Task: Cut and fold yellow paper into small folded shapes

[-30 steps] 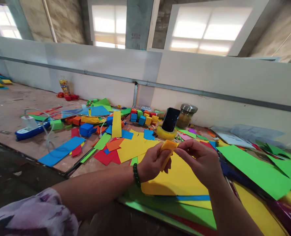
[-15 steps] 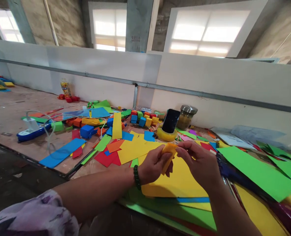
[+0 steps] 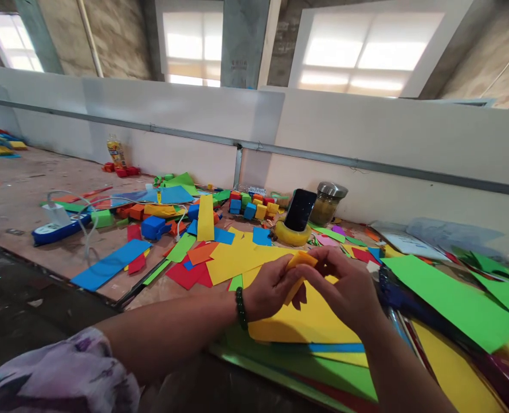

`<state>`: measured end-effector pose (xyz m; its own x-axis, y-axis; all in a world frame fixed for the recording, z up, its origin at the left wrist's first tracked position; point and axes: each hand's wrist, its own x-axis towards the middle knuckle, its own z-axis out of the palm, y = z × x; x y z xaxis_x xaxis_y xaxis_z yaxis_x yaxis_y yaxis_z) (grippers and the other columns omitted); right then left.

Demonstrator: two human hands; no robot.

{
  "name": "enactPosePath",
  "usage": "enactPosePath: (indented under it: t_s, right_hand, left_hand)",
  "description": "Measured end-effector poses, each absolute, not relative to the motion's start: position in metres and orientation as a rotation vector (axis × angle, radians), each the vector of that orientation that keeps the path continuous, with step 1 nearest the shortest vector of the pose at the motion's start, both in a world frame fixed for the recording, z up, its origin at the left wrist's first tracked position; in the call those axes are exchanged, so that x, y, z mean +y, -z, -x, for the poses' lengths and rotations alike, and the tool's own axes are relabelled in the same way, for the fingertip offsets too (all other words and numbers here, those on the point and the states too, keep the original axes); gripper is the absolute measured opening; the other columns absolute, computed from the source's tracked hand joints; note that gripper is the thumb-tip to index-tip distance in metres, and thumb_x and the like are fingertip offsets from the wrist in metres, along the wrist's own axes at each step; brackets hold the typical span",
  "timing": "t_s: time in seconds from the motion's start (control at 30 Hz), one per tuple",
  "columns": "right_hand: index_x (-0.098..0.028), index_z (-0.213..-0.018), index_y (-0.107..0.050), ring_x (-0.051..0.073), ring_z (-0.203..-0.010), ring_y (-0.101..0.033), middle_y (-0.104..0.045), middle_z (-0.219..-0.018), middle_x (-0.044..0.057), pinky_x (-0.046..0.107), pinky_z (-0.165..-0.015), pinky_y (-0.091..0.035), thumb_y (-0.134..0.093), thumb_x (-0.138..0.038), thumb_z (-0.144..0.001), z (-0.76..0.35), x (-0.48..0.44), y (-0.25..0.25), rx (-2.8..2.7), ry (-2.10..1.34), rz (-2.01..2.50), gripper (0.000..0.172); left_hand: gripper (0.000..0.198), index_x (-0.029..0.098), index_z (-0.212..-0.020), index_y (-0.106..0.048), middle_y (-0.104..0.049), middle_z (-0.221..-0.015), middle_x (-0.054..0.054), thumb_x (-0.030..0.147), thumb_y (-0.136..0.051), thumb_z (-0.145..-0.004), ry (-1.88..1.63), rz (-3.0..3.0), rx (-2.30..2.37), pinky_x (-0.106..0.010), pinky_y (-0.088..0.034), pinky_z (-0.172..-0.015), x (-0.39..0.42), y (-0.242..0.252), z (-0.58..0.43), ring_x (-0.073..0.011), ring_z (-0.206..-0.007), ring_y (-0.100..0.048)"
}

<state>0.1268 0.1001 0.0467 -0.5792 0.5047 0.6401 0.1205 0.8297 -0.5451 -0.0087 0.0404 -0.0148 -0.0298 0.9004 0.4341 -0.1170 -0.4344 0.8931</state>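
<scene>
A small folded piece of orange-yellow foam sheet or card [image 3: 302, 259] is held up between my two hands. My left hand [image 3: 274, 287], with a dark green bead bracelet [image 3: 240, 308] at the wrist, is closed around its lower part. My right hand [image 3: 344, 287] pinches its upper right edge with thumb and fingers; the fingertips are partly hidden behind the piece. Below both hands lies a large yellow sheet [image 3: 306, 324] on a stack of blue and green sheets [image 3: 323, 370].
Behind my hands a phone [image 3: 300, 209] leans in a yellow tape roll [image 3: 292, 234], beside a lidded jar [image 3: 328, 203]. Small coloured cubes [image 3: 250, 210] stand left of it. A blue power strip [image 3: 61, 229] with a white cable sits far left. Green sheets [image 3: 447, 298] lie right.
My right hand has moved slightly left and closer to the left hand, its thumb now pressing over the top of the piece. The piece's upper part now bends over to the right.
</scene>
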Motion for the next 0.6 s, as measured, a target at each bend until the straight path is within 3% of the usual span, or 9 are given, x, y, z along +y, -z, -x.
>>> enactPosePath:
  t_s: [0.17, 0.27, 0.4, 0.6]
  right_hand:
    - [-0.018, -0.068, -0.061, 0.010, -0.045, -0.052, -0.058, -0.055, -0.001, 0.022, -0.043, -0.043, -0.062, -0.037, -0.087, -0.125, 0.097, -0.043, -2.069, -0.703, 0.524, 0.026]
    - [-0.018, -0.070, -0.062, 0.012, -0.045, -0.052, -0.057, -0.054, -0.001, 0.023, -0.043, -0.043, -0.060, -0.040, -0.087, -0.127, 0.099, -0.042, -2.061, -0.808, 0.547, 0.028]
    - [-0.017, -0.067, -0.063, 0.010, -0.047, -0.047, -0.056, -0.055, -0.001, 0.022, -0.044, -0.037, -0.064, -0.040, -0.085, -0.131, 0.103, -0.044, -2.155, -0.624, 0.550, 0.028]
    - [-0.017, -0.066, -0.063, 0.009, -0.047, -0.044, -0.057, -0.053, -0.001, 0.021, -0.043, -0.035, -0.064, -0.040, -0.084, -0.130, 0.104, -0.047, -2.249, -0.513, 0.516, 0.029]
  left_hand:
    - [0.048, 0.016, -0.090, -0.045, -0.056, -0.059, 0.001, 0.064, -0.046, -0.088, -1.526, -1.406, 0.842, -0.021, -0.044, -0.044, 0.042, 0.018, 0.005, -0.0100, -0.044, -0.053]
    - [0.047, 0.015, -0.092, -0.048, -0.059, -0.067, -0.002, 0.062, -0.047, -0.089, -1.509, -1.446, 0.841, -0.022, -0.046, -0.052, 0.040, 0.014, 0.006, -0.0113, -0.055, -0.057]
    - [0.042, 0.014, -0.087, -0.054, -0.057, -0.082, -0.003, 0.056, -0.055, -0.087, -1.691, -1.528, 1.031, -0.023, -0.045, -0.067, 0.039, 0.003, 0.016, -0.0127, -0.076, -0.054]
    - [0.032, 0.015, -0.085, -0.056, -0.059, -0.080, -0.003, 0.047, -0.058, -0.087, -1.792, -1.592, 1.164, -0.023, -0.044, -0.065, 0.041, 0.001, 0.024, -0.0131, -0.075, -0.055]
